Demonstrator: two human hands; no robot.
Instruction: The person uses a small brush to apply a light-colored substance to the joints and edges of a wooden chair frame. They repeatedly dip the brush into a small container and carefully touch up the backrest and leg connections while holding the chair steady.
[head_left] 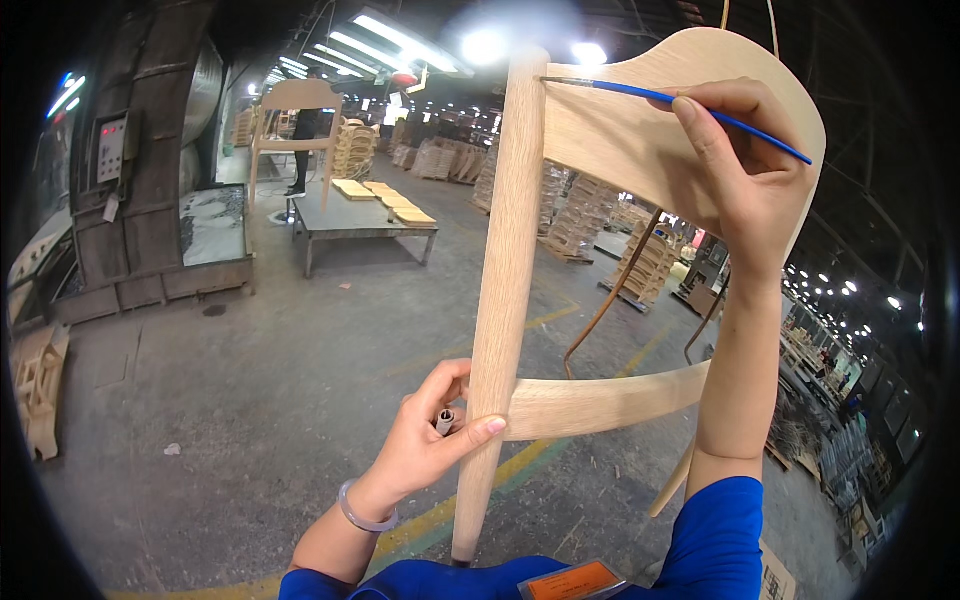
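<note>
1. The person is holding an unfinished pale wooden chair (600, 400) up in front of them, with its round leg (505, 290) running nearly upright through the middle of the view and its curved backrest (640, 140) at the top right.
2. The left hand (425, 440) is steadying the leg low down, where a curved rail (600, 400) joins it; its grip is wrapped partly round the leg, thumb pressed on the front, and it is also pinching a small grey cylinder (445, 420), perhaps a cap or little bottle, between the fingers.
3. The right hand (745, 165) is holding a thin blue-handled brush (680, 100), its grip closed on the handle like a pen, and the brush tip is touching the seam where the backrest is meeting the top of the leg.
4. Judging by this, touch-up work is going on at the upper joint. No colour difference is showing on the wood, so how much of the seam is covered cannot be told.
5. The lower rail joint by the left hand is looking untouched, so it and the other joints probably remain to be checked.
6. Behind, a low grey surface (360, 225) is carrying flat wooden pieces (385, 195), and another chair (295, 130) is standing farther back.
</note>
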